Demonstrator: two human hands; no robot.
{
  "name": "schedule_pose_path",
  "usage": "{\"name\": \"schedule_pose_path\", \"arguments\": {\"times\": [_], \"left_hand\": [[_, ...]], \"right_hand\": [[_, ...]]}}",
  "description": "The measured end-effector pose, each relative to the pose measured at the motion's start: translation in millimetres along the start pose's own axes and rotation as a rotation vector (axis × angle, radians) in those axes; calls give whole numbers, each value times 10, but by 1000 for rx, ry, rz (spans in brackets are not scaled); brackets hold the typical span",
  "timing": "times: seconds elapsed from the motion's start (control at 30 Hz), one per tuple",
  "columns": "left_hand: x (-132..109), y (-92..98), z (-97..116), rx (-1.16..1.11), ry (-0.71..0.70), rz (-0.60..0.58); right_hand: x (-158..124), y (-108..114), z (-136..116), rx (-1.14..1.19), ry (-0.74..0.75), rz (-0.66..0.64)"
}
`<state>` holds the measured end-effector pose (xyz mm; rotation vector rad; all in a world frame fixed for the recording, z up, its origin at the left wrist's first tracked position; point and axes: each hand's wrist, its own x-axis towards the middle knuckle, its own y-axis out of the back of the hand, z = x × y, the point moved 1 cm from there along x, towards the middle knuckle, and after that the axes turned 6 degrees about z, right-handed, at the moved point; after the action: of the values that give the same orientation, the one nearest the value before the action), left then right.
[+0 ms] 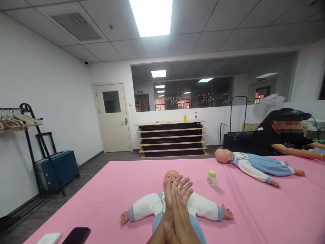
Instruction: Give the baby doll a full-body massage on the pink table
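Your left hand (pixel 168 198) and right hand (pixel 179 210) met palm to palm over a doll (pixel 203 204).
At the pink counter (pixel 101 195), from the left, you had a white item (pixel 49 238) and a phone (pixel 77 235) by the near edge, then the doll face up, arms spread wide, before you; your hands hid part of its face and chest, flat with fingers extended and gripping nothing, though whether they touched it could not be told; then a green-capped bottle (pixel 212 179) stood near its head, a second doll (pixel 261 165) lay farther right, and a person in black (pixel 264 139) reached forward beyond.
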<state>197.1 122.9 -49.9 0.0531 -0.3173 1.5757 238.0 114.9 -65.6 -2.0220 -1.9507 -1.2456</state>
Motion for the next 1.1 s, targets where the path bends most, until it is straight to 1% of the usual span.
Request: {"name": "schedule_pose_path", "arguments": {"times": [0.07, 0.13, 0.2, 0.27, 0.3, 0.37, 0.43, 0.47, 0.57, 0.67, 0.77, 0.83, 0.87, 0.9, 1.0, 1.1], "left_hand": [[-6, 16, -33, -71, 71, -19], [-12, 61, -74, -77, 137, -32], [-15, 179, -123, 18, 147, -21], [9, 373, -190, 212, 94, -9], [37, 484, -236, 335, 49, -12], [117, 696, -367, 594, -61, -28], [201, 852, -545, 790, -156, -59], [231, 902, -638, 869, -203, -80], [256, 948, -861, 1065, -362, -140], [211, 955, -942, 1218, -521, -136], [162, 1074, -990, 1281, -633, -114], [174, 1207, -1083, 1269, -693, -160], [197, 1272, -1149, 1268, -689, -220], [226, 1330, -1215, 1261, -683, -244], [296, 1449, -1346, 1214, -673, -222], [321, 1523, -1382, 1191, -683, -219]], "right_hand": [[14, -2, 101, 68, -57, 43], [64, 69, 275, 103, -174, 108], [111, 168, 474, 62, -310, 158], [118, 214, 646, -14, -372, 174], [107, 198, 713, -59, -356, 164], [63, 87, 814, -142, -235, 115], [8, -79, 894, -195, -106, 71], [-18, -160, 930, -211, -57, 45], [-68, -307, 1016, -230, -2, -80], [-71, -285, 1025, -261, -17, -167], [-52, -202, 949, -271, -20, -190], [-32, -174, 906, -277, -22, -212], [-20, -169, 897, -281, -24, -221], [-9, -168, 896, -288, -27, -226], [6, -173, 912, -300, -44, -221], [-11, -183, 929, -287, -59, -213]]}}
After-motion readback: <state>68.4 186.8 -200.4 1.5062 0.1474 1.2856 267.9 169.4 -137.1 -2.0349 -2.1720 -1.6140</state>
